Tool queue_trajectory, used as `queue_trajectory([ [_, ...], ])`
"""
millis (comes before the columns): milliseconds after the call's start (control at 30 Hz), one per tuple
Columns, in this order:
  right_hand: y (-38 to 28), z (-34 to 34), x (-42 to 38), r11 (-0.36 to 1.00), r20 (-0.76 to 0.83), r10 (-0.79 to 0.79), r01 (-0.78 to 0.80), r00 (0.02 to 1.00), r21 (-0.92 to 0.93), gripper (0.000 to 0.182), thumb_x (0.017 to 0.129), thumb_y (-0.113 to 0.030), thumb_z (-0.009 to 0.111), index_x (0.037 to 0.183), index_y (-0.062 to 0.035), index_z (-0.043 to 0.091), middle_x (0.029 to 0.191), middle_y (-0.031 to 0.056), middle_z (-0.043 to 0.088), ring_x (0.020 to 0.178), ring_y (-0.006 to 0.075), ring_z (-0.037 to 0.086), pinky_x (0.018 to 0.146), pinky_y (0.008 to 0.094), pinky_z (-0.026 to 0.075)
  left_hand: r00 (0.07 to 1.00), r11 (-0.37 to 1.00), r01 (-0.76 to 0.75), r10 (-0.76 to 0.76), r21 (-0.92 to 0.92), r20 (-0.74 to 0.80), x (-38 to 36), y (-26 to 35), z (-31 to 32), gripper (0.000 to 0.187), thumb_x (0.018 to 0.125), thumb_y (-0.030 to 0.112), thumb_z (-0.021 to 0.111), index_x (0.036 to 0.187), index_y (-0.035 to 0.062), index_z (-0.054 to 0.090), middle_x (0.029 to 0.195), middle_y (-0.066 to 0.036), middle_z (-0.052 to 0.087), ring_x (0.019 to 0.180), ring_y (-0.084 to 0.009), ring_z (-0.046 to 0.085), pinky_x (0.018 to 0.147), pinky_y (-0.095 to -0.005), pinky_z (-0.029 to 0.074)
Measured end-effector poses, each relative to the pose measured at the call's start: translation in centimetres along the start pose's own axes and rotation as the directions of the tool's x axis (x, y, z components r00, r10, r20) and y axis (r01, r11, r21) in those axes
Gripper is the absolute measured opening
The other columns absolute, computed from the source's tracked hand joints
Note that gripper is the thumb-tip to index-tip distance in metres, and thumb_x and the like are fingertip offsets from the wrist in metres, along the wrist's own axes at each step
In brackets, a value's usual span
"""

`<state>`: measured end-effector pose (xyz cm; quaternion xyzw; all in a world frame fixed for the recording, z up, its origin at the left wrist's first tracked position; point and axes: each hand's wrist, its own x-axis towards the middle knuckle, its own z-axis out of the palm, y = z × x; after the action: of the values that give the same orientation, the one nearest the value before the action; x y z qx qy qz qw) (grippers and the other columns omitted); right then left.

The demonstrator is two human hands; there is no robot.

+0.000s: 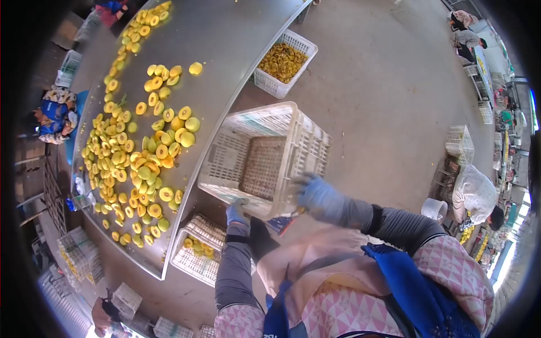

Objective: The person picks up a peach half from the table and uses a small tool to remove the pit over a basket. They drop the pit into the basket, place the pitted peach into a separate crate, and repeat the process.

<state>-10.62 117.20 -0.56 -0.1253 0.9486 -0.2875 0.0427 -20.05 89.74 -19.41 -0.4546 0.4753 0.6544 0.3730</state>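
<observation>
beside the steel table [225, 34] strewn with halved yellow fruit [135, 163], the empty white crate [265, 158] hangs tipped, its open mouth toward the camera. left hand [236, 211] and right hand [318, 194], both gloved, clamp its near rim. looks like the emptying step is finished; setting it down calls for a level swing clear of the small crate [197, 253] below.

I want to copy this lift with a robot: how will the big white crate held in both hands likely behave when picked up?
The white crate looks empty and its walls are open lattice, so it is probably light for its bulk. Its moulded plastic seems stiff, unlikely to sag. The left hand and right hand grip one rim only, so it may swing or tip.
</observation>
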Motion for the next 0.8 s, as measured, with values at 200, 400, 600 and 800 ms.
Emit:
queue_trajectory([
  [200, 0.9, 1.3, 7.5, 0.931, 0.217, 0.321, -0.349, 0.922, 0.106, 0.018, 0.076, -0.016, 0.062, 0.090, -0.0064, 0.066, 0.099, 0.0134, 0.063, 0.102, 0.0345, 0.057, 0.089, 0.0426, 0.046, 0.993, 0.993, -0.105, 0.108, 0.061, -0.041, 6.8, 4.2, -3.3, 0.045, 0.072, -0.006, 0.062, 0.114, 0.0035, 0.051, 0.090, -0.007, 0.059, 0.073, -0.0224, 0.061, 0.062, -0.0349, 0.052],
  [400, -1.4, 6.4, 12.2, 0.768, 0.437, 0.512, -0.622, 0.739, 0.153, 0.016, 0.078, -0.014, 0.063, 0.093, -0.0084, 0.066, 0.092, 0.0129, 0.064, 0.093, 0.0330, 0.060, 0.079, 0.0422, 0.049, 0.968, 0.972, -0.233, 0.236, 0.036, -0.091, 12.5, 5.2, -7.0, 0.063, 0.070, -0.013, 0.057, 0.130, 0.0023, 0.048, 0.107, -0.008, 0.058, 0.086, -0.0204, 0.060, 0.077, -0.0329, 0.053],
  [600, 5.5, 11.8, 13.4, 0.751, 0.395, 0.551, -0.643, 0.735, 0.148, 0.017, 0.082, -0.016, 0.063, 0.097, -0.0092, 0.065, 0.092, 0.0134, 0.063, 0.089, 0.0344, 0.060, 0.078, 0.0423, 0.049, 0.940, 0.943, -0.325, 0.331, 0.079, -0.082, 16.2, 7.4, -8.0, 0.070, 0.068, -0.016, 0.053, 0.136, -0.0007, 0.044, 0.115, -0.009, 0.058, 0.094, -0.0232, 0.058, 0.084, -0.0312, 0.050],
  [800, 15.8, 15.9, 20.3, 0.784, -0.084, 0.599, -0.605, 0.796, -0.141, 0.025, 0.083, -0.021, 0.067, 0.102, -0.0050, 0.063, 0.090, 0.0142, 0.064, 0.086, 0.0306, 0.061, 0.075, 0.0387, 0.050, 0.933, 0.958, -0.286, 0.286, 0.031, -0.217, 12.4, 7.7, -6.7, 0.064, 0.070, -0.014, 0.055, 0.133, -0.0029, 0.048, 0.110, -0.008, 0.060, 0.091, -0.0186, 0.058, 0.079, -0.0273, 0.050],
])
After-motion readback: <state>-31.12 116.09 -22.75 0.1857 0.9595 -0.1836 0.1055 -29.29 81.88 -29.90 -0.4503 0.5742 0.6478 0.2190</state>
